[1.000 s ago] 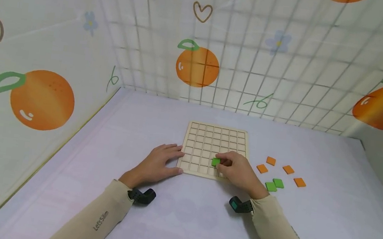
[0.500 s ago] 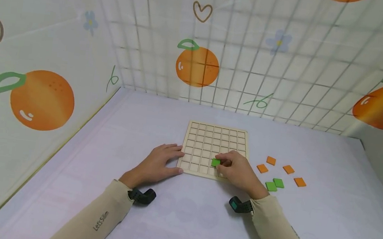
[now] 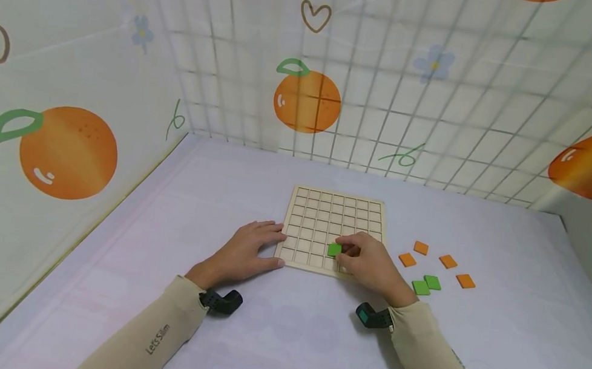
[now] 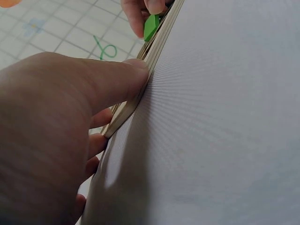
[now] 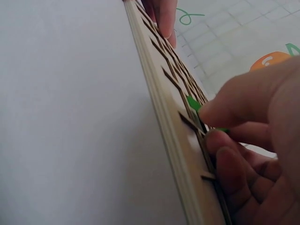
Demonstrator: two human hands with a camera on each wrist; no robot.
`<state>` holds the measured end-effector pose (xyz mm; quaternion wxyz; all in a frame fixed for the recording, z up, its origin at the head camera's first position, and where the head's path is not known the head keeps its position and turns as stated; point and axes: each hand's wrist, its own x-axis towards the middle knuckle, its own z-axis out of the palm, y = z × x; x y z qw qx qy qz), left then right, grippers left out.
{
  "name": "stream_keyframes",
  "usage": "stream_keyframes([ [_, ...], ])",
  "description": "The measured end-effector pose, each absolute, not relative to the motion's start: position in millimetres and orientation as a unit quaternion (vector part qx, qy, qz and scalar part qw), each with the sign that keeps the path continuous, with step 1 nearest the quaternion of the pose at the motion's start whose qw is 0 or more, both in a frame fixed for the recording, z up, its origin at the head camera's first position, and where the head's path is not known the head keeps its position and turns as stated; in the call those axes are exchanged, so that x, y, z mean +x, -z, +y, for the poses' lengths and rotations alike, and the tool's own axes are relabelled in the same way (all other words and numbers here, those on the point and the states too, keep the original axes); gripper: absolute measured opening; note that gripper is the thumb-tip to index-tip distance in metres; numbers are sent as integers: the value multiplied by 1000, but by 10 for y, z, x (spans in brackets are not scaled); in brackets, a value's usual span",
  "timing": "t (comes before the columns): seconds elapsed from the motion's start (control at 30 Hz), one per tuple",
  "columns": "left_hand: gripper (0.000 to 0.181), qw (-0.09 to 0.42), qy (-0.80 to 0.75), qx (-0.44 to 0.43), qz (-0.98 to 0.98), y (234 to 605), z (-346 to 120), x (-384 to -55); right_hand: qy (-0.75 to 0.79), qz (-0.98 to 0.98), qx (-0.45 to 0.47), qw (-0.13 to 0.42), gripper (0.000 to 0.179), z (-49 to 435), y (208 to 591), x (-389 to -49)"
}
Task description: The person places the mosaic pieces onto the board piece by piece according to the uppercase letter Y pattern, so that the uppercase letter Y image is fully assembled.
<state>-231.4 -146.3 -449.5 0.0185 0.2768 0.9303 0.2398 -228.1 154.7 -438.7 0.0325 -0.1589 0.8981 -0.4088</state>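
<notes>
A pale wooden grid board (image 3: pixel 322 217) with square cells lies on the table. My left hand (image 3: pixel 246 250) rests at its left side, fingers extended. The left wrist view shows that thumb (image 4: pixel 119 79) on the board's edge near a corner. Over the board's near half, my right hand (image 3: pixel 371 266) pinches a small green square tile (image 3: pixel 334 250) between thumb and fingers. From the left wrist the tile (image 4: pixel 151 27) appears tilted above the rim. In the right wrist view, the fingers partly hide the tile (image 5: pixel 192 102), which is right at the grid's ridges.
Right of the board lie several orange tiles (image 3: pixel 448 261) and two green tiles (image 3: pixel 420 287) that touch or nearly touch. The table (image 3: pixel 278 341) has a pale cover. Behind it stands a white printed curtain (image 3: pixel 242 81) with a wire grid showing through.
The whole head view has shifted very slightly. Both hands stay in place, and the green tile remains in the right fingers over the same part of the board.
</notes>
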Motion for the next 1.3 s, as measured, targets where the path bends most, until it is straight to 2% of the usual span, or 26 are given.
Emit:
stream_keyframes([
  [1.3,59,17,-237,285,929,4510,-1468,-2340,379,909,-174,13,32,1518,4419,-2297],
])
